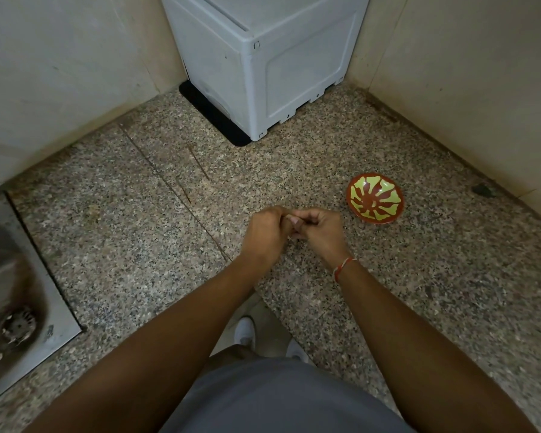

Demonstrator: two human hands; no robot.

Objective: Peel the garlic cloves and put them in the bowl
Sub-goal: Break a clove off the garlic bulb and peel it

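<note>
1. Head view: left hand [264, 234] and right hand [320, 232] meet over the counter [138, 220], fingers curled, pinching a small pale clove [293, 220], barely visible.
2. The bowl [375, 200] sits just right, apparently empty; peeling looks early, nothing deposited.

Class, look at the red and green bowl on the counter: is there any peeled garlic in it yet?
No. The bowl shows only its red and green pattern inside, with nothing lying in it.
</note>
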